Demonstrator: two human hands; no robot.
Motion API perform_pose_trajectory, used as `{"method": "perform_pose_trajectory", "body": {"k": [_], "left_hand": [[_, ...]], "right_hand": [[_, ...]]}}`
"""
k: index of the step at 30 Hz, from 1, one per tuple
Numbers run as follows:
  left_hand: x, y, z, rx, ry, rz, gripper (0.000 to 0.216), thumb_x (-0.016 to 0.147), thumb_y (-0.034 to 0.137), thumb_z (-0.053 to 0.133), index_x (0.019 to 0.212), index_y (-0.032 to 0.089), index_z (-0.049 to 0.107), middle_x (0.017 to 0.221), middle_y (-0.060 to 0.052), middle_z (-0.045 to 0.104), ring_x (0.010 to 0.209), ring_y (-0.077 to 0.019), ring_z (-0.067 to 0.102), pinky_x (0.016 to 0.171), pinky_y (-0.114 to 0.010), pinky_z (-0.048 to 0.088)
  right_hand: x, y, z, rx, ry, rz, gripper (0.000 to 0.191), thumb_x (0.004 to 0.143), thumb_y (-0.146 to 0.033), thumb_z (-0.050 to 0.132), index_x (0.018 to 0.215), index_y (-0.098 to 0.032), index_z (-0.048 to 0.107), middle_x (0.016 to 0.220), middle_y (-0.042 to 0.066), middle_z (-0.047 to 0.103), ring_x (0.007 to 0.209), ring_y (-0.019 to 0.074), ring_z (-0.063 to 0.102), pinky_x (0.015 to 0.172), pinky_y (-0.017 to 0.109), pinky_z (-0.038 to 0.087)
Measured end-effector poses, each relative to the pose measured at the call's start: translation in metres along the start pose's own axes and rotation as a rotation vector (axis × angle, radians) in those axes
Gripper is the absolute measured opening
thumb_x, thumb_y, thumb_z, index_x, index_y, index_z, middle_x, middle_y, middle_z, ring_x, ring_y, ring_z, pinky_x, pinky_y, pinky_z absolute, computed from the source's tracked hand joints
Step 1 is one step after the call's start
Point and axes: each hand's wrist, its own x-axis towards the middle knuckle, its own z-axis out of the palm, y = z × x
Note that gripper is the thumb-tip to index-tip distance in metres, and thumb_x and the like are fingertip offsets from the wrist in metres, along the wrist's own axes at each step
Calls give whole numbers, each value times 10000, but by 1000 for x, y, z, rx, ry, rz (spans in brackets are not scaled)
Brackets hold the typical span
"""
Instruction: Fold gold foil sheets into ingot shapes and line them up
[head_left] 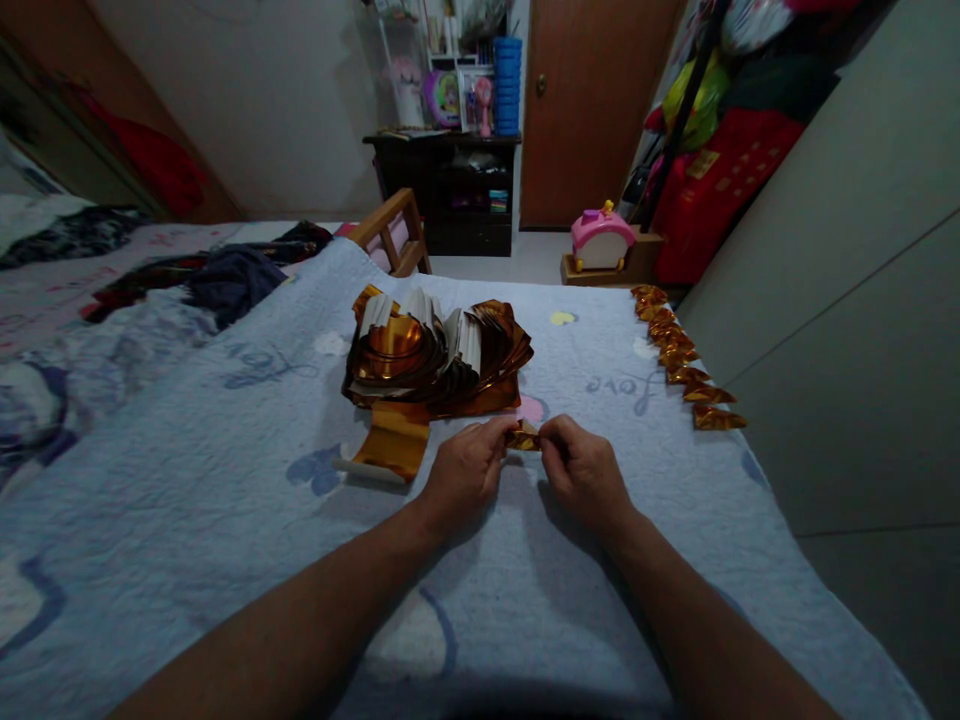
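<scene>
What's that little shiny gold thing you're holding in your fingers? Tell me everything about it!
It is a small gold paper piece, shiny like foil, creased into a little folded shape. The left hand pinches one end and the right hand the other, so most of it is hidden. It is held low over the pale blue blanket, just in front of the pile of gold sheets.

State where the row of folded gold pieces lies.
In the head view the row runs along the right edge of the bedspread, right of the gold paper pile and beyond the right hand.
</scene>
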Motion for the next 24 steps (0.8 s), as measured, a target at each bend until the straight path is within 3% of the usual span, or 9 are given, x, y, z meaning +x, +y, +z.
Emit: {"method": "perform_pose_trajectory", "body": {"k": [7, 14, 24], "left_hand": [[-1, -1, 3, -18, 10, 10, 338, 984, 153, 413, 1270, 178, 593, 1158, -97, 731, 990, -212, 689, 905, -359, 546], [0, -1, 3, -50, 19, 26, 336, 974, 139, 421, 1255, 147, 606, 1091, -104, 742, 918, -211, 688, 858, -355, 550], [-1, -4, 1, -206, 6, 21, 460, 888, 32, 454, 1263, 207, 655, 1074, -58, 749, 866, -157, 684, 853, -301, 553]], "right_hand": [[0, -1, 2, -9, -13, -41, 143, 904, -145, 454, 812, -219, 535, 688, 5, 595, 612, 151, 560, 615, 260, 392], [-1, -2, 4, -7, -11, -55, 157, 905, -136, 442, 815, -218, 542, 717, 15, 608, 647, 157, 584, 639, 262, 408], [-1, -2, 1, 20, 0, -36, 161, 862, -115, 482, 931, -211, 592, 698, -9, 623, 567, 137, 548, 591, 247, 393]]}}
